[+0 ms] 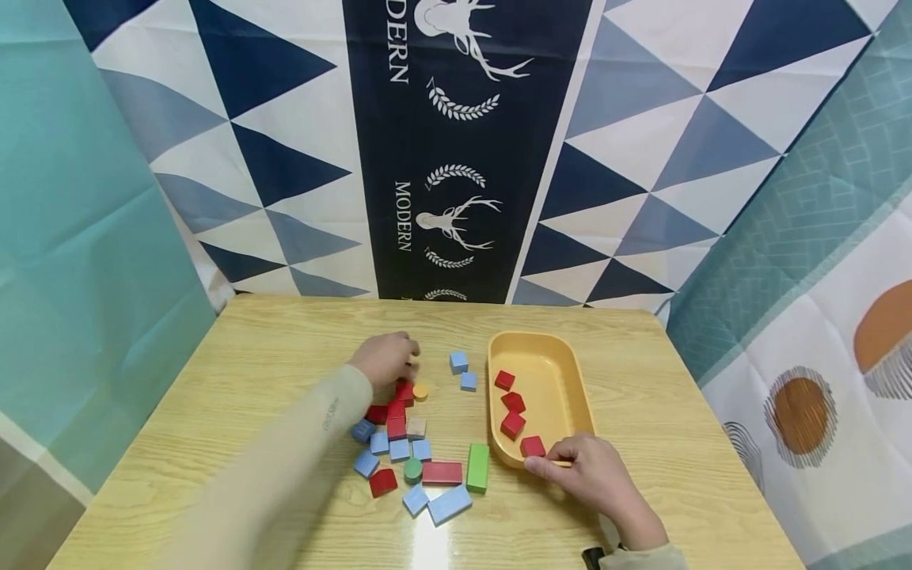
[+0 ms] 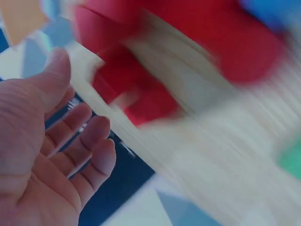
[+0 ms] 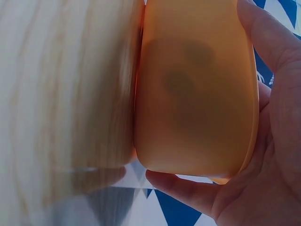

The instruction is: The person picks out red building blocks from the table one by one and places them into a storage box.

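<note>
My left hand (image 1: 388, 358) hovers at the far end of a pile of toy blocks, close by a red block (image 1: 404, 392). In the left wrist view its fingers (image 2: 89, 136) are loosely bent, with nothing in the palm, and a blurred red block (image 2: 134, 87) lies beyond them. A small yellow round block (image 1: 421, 392) sits beside the red ones. My right hand (image 1: 587, 469) grips the yellow tray (image 1: 579, 380) at its near end, thumb and fingers about the rim. Inside the tray are several red blocks (image 1: 513, 425), lined along its left side.
Two light blue blocks (image 1: 459, 362) stand left of the tray. Nearer me lie a green long block (image 1: 478, 468), a dark red long block (image 1: 442, 473), a blue long block (image 1: 450, 504), a green cylinder (image 1: 413, 471) and several blue cubes (image 1: 380, 442) on the wooden table (image 1: 684, 443).
</note>
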`<state>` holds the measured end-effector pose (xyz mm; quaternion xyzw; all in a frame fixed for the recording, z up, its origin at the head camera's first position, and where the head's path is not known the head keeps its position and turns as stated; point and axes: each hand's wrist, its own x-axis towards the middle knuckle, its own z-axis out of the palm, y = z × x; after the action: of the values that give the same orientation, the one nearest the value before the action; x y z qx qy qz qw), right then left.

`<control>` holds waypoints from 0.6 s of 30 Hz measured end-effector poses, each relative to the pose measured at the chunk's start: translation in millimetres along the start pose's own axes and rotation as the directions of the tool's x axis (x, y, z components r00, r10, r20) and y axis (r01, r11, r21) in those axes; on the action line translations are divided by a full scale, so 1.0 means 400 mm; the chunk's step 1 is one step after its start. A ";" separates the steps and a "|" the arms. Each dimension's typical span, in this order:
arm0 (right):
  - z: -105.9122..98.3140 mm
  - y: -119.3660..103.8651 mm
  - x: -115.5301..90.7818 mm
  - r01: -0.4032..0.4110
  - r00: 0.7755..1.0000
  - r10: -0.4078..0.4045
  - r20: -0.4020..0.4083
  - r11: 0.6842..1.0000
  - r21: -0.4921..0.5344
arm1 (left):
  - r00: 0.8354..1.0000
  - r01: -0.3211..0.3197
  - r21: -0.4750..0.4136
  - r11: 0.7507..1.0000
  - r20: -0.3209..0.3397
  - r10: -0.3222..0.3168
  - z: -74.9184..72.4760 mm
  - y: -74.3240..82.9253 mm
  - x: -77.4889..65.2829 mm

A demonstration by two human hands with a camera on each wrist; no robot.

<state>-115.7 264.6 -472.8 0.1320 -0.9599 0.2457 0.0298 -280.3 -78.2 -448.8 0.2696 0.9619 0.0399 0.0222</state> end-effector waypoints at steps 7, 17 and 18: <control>0.011 0.002 0.000 0.003 1.000 -0.003 -0.018 1.000 0.001 | 0.995 -0.096 0.084 0.992 0.026 0.094 0.027 -0.049 -0.046; 0.020 0.002 -0.005 0.011 1.000 -0.011 -0.023 1.000 0.000 | 0.998 -0.042 -0.065 0.997 -0.053 0.038 0.012 -0.005 -0.018; 0.019 0.003 -0.006 0.010 1.000 -0.010 -0.024 1.000 0.000 | 0.996 -0.046 -0.087 0.995 -0.076 0.040 0.001 0.010 -0.010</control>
<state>-113.8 262.5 -480.5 0.1339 -0.9588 0.2471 0.0426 -274.8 -76.7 -448.6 0.2873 0.9534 0.0927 -0.0024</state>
